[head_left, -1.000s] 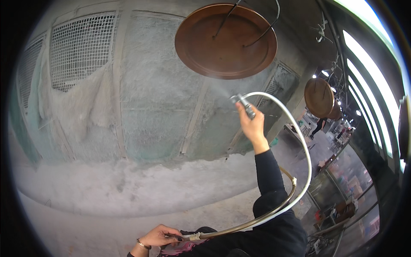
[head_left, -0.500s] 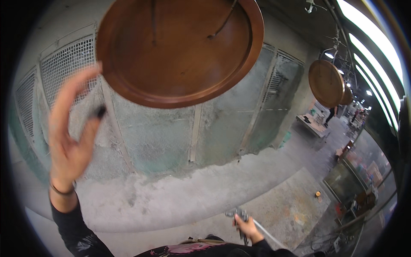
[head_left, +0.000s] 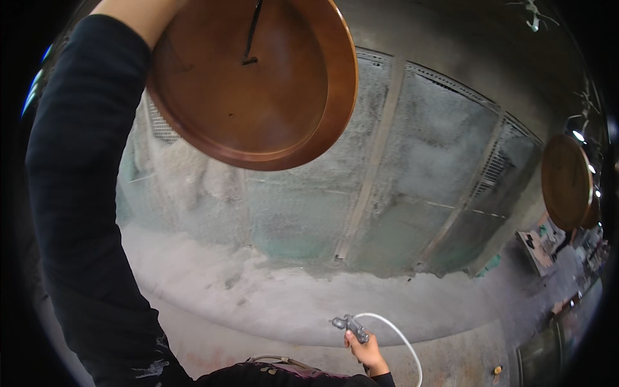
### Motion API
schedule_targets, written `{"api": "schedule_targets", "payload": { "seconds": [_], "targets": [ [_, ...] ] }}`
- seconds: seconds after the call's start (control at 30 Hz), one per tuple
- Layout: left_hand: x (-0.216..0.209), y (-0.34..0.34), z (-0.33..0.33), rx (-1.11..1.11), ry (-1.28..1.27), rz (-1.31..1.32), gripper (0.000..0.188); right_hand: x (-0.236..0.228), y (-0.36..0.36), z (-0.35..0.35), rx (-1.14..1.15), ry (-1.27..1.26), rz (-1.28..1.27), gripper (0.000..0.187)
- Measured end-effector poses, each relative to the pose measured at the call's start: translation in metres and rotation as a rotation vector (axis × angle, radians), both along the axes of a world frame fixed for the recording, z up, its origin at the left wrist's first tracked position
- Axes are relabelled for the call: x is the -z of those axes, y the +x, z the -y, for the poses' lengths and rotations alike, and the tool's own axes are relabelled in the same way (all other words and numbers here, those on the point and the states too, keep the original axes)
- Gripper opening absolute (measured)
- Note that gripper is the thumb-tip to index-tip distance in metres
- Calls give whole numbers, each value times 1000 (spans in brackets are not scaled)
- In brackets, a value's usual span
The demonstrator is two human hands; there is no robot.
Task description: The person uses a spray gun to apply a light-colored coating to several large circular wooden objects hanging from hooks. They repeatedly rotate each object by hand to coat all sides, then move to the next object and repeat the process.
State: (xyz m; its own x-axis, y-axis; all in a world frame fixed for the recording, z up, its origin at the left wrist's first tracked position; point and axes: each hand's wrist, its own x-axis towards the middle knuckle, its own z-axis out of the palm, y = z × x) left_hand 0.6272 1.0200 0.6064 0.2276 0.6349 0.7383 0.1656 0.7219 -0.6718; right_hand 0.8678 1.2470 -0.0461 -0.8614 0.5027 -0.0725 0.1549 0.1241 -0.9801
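Observation:
A large round copper-brown metal panel (head_left: 242,97) with a raised rim hangs at the top, tilted, a dark hook (head_left: 253,35) reaching its face. My left arm (head_left: 90,168), in a black sleeve, stretches up along its left side. The bare wrist (head_left: 138,16) overlaps the panel's upper left edge, but the hand lies beyond the top of the picture. Low in the view, my right hand (head_left: 366,351) is wrapped round the grip of a grey metal spray gun (head_left: 349,326), its nozzle directed leftward. A white hose (head_left: 403,338) curves from the gun down past the hand.
Behind the panel stands a wall of dusty, greenish filter panels (head_left: 296,222) with upright strips. A pale, powdery ledge (head_left: 258,297) runs below it. Another round brown panel (head_left: 566,184) hangs at the right, above a cluttered table (head_left: 538,251). An orange-yellow object (head_left: 497,370) sits lower right.
My left hand has risen out of the picture. The panel has turned and appears further left. The spray gun is raised more clearly into view; the scene behind has shifted right.

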Motion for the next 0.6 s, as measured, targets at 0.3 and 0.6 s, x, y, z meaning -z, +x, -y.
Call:
{"api": "schedule_targets", "payload": {
  "seconds": [0.3,0.6],
  "targets": [
    [6,-25,36,-262,85,-65,27,-57,-50,-22,12,70,-372,24],
    [-14,-79,35,-7,484,482,36,-35,-45,-28,40,13,-210,32]
  ]
}}
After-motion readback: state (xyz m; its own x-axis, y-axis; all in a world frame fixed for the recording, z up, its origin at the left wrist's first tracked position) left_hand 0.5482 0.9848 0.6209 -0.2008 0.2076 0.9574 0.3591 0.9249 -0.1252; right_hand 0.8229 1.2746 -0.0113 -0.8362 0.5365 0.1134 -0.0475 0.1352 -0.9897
